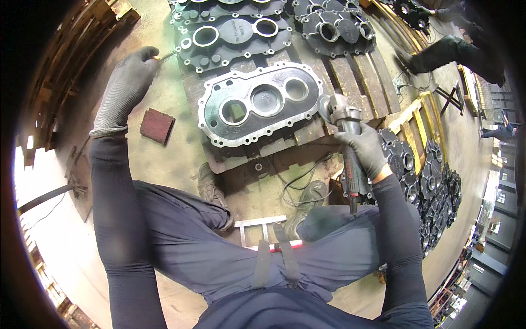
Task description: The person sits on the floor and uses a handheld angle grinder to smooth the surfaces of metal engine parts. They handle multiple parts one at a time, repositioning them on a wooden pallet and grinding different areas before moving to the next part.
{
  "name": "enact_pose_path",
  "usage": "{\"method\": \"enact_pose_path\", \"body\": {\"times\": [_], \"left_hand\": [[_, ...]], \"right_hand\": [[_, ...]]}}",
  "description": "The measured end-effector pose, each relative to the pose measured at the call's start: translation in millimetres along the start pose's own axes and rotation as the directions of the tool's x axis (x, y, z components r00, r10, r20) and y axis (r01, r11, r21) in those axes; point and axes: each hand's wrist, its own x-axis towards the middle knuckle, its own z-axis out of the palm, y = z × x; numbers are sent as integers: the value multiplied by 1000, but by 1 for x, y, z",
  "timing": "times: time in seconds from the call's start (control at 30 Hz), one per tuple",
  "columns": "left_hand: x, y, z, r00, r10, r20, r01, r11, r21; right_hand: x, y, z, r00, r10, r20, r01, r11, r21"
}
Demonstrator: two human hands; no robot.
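Note:
My right hand [366, 149], in a grey glove, is wrapped around the body of an angle grinder [347, 114]. The grinder's disc end is close to the right edge of a black metal housing [249, 130] with a bright machined rim and three large round openings. That housing lies flat on a wooden pallet [222, 159] in front of me. Out to the left, beyond the housing's edge, my gloved left hand [130, 78] is closed, pinching a thin dark piece [167, 56] too small to name.
More black housings [234, 41] lie at the pallet's far side, with another group [333, 27] right of them. Several black castings [433, 175] are piled at the right. A reddish-brown block [157, 126] sits on the floor. A cable [298, 183] loops near my feet. Another person's leg [446, 54] shows far right.

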Motion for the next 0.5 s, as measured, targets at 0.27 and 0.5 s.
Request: {"method": "enact_pose_path", "body": {"times": [0.27, 0.5], "left_hand": [[1, 16, 1, 996, 61, -69, -54, 994, 91], [-6, 47, -5, 998, -1, 65, 4, 999, -41]], "right_hand": [[18, 16, 10, 994, -57, -97, 41, 985, -166], [52, 23, 22, 978, -36, -206, -53, 909, -414]]}}
